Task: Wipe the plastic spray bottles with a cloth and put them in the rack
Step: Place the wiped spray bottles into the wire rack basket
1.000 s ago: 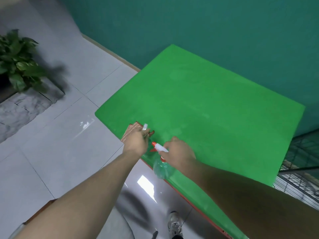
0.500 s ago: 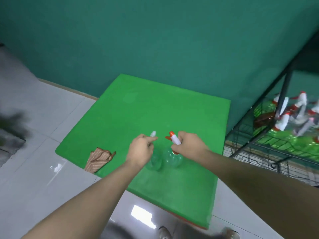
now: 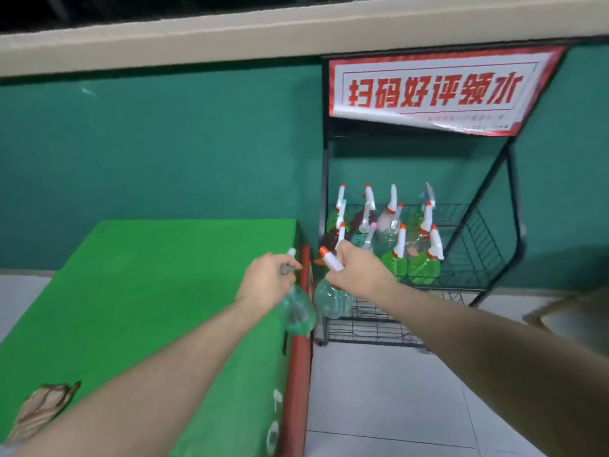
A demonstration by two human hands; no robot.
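My left hand (image 3: 267, 278) grips the neck of a clear spray bottle (image 3: 298, 313) with a white nozzle, held in the air over the right edge of the green table (image 3: 148, 291). My right hand (image 3: 357, 270) grips a second clear spray bottle (image 3: 331, 300) with a white and orange head, just right of the table edge, in front of the black wire rack (image 3: 478, 245). Several spray bottles (image 3: 398, 235) stand on the rack's middle shelf. The brown striped cloth (image 3: 41, 410) lies crumpled at the table's near left corner.
A red and white sign (image 3: 428, 90) hangs across the top of the rack. The rack's lower wire shelf (image 3: 372, 321) sits just above the tiled floor (image 3: 379, 407). A green wall runs behind table and rack. A blurred brown shape (image 3: 573, 315) is at the right edge.
The view has swung right and up to face the rack. Both hands have carried their bottles from the table's near side rightward to its right edge. The cloth stays on the table.
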